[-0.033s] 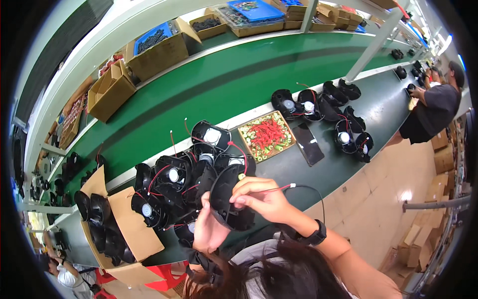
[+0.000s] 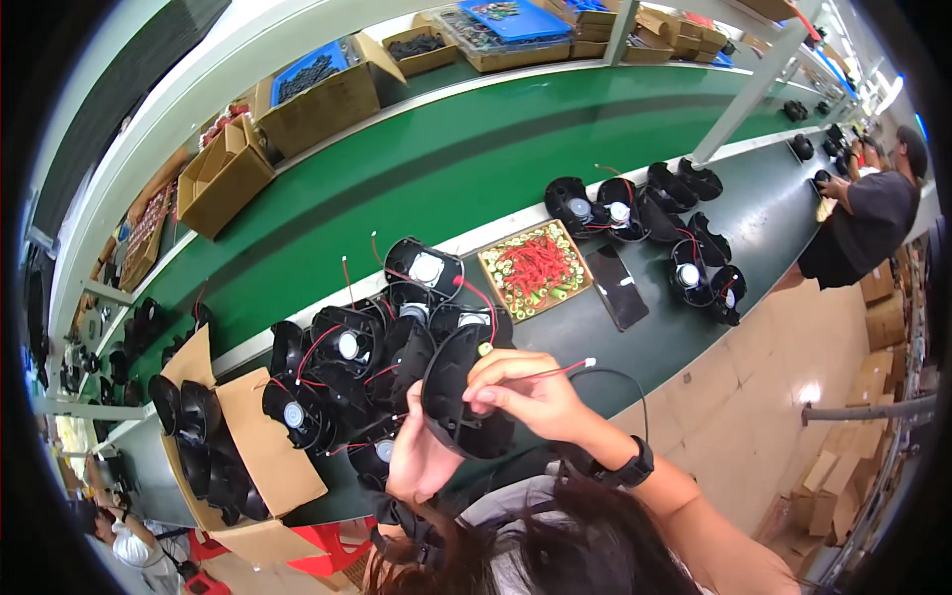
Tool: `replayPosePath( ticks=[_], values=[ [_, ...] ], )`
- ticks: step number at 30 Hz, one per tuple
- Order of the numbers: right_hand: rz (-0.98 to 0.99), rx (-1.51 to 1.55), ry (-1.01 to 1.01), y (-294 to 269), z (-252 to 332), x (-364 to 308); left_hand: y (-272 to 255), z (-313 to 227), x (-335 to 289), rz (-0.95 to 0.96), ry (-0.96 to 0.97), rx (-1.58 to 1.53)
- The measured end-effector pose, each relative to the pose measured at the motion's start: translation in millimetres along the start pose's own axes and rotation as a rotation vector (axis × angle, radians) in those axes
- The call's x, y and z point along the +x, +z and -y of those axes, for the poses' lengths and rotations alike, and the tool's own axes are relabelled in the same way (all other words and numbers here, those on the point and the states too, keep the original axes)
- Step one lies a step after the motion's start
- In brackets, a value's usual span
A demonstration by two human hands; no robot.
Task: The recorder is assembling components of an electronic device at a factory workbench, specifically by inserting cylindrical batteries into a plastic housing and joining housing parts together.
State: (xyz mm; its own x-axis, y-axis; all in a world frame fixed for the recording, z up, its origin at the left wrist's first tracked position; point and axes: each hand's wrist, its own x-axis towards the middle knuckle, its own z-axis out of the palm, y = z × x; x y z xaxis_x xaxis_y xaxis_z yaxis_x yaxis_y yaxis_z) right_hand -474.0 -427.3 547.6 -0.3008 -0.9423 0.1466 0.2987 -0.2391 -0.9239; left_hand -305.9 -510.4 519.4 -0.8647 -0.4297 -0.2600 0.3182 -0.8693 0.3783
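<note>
At lower centre, the left hand (image 2: pixel 420 458) grips a black shell (image 2: pixel 448 385) while the right hand (image 2: pixel 534 399) pinches a red wire (image 2: pixel 557 373) over it. A dark tabletop (image 2: pixel 762 198) slants toward upper right, a green belt (image 2: pixel 496 149) arcs above, and pale floor (image 2: pixel 744 387) fills lower right.

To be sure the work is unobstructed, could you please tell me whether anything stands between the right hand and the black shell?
Nothing visible does: the right hand has its fingers at the open side of the black plastic shell, which the left hand holds.
</note>
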Motion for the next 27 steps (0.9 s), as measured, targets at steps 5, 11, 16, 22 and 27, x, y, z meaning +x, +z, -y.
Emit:
replayPosePath(
  ticks=[5, 11, 16, 22, 27],
  values=[
    [0.150, 0.031, 0.092, 3, 23, -1, 1, -13, -8, 0.069, -0.055, 0.066],
    [0.149, -0.549, -0.192, 14, 39, -2, 34, -14, -11, -0.254, 0.146, 0.417],
    [0.190, -0.847, -0.317, 19, 55, -2, 44, -21, -19, -0.318, 0.246, 0.468],
    [0.227, -0.934, -0.328, 20, 57, -3, 44, -24, -25, -0.261, 0.356, 0.539],
    [0.219, -0.736, -0.200, 23, 46, -8, 41, -12, -28, -0.261, 0.332, 0.621]
  ],
)
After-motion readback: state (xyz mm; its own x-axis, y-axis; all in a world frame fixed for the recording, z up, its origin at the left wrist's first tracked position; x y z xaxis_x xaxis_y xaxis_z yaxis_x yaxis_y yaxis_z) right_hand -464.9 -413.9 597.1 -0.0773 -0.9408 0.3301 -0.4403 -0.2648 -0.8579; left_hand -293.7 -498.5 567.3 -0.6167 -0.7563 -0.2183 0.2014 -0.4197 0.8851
